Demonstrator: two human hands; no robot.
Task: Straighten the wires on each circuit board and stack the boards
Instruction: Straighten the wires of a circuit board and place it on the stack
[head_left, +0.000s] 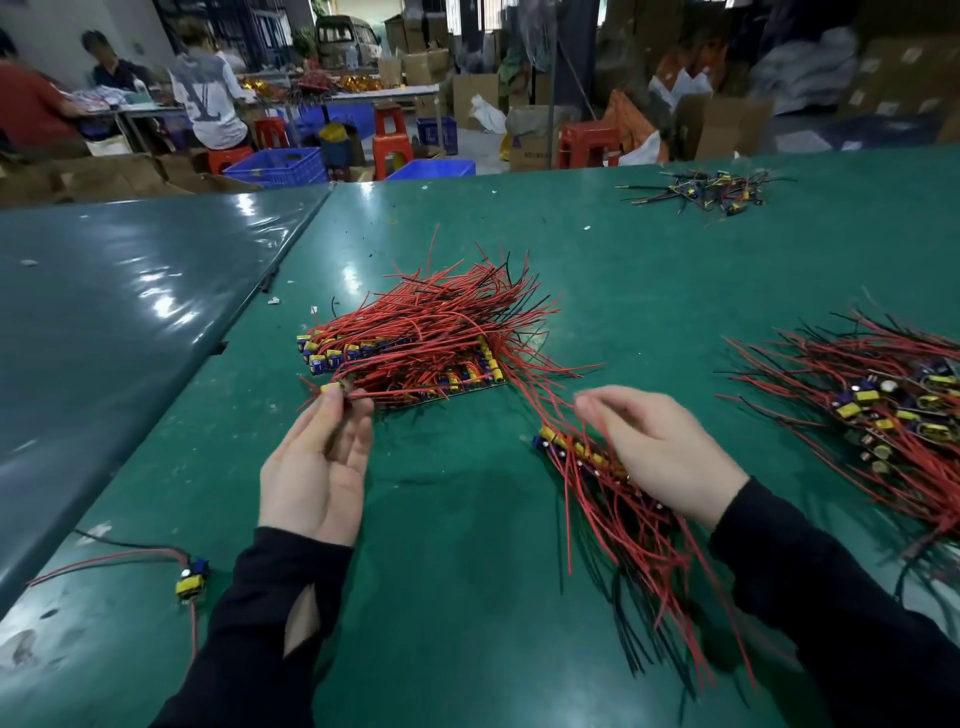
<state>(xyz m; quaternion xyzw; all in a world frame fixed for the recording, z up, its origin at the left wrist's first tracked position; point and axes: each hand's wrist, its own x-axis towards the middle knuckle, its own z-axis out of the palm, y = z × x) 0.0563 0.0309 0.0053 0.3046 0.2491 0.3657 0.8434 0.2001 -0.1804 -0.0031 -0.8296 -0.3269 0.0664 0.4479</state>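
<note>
Big stack of boards w/ red/black wires fanned up-right, table centre. Small row near right, wires trailing toward viewer. Messy pile far right. Single board lower left.

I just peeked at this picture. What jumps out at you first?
A big heap of red wires sits mid-table, just past the left hand, whose fingers pinch one small board. Another bundle of wired boards lies under the right hand, and a tangled pile spreads at the right edge.
</note>
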